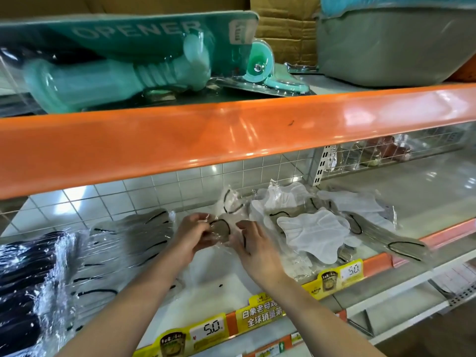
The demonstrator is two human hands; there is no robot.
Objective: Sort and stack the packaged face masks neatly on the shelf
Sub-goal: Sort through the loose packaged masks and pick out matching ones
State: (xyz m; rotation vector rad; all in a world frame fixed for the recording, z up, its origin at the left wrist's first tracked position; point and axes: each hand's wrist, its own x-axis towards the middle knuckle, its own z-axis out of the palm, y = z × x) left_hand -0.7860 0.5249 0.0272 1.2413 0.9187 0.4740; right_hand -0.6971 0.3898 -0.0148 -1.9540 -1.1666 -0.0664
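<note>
On the lower shelf (412,191), my left hand (192,234) and my right hand (253,244) both grip one clear-wrapped grey face mask (221,228) with black ear loops, held between them at mid-shelf. A row of wrapped grey masks (123,243) lies to the left, and a stack of black masks (23,287) sits at the far left. A loose heap of white and grey packaged masks (314,228) is spread out to the right. More flat packets (213,276) lie under my forearms.
An orange shelf beam (231,135) runs overhead, close above my hands. Teal packaged openers (123,68) and a grey tub (394,45) stand on the upper shelf. Yellow price tags (340,276) line the front edge. A white tiled wall (180,186) backs the shelf.
</note>
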